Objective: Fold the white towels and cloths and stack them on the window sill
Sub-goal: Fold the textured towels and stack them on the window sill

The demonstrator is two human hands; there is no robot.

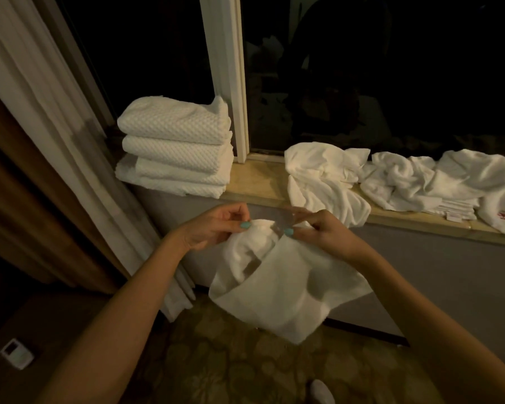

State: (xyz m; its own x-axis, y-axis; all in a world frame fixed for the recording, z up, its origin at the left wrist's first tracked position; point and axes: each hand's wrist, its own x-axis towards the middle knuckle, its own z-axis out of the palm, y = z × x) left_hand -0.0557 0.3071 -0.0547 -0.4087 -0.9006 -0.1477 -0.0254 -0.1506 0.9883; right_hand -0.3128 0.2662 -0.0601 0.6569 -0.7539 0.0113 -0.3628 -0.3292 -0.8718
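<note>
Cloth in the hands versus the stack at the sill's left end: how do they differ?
The cloth hangs loose, pinched at its top edge by the left hand and right hand; the stack lies folded on the window sill. The cloth is one thin piece; the stack is several thick towels. The cloth looks smooth; the stack has a raised diamond weave. Both are white.

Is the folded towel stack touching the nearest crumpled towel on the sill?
Apart. The head view shows a stretch of bare window sill between the folded stack and the nearest crumpled towel.
</note>
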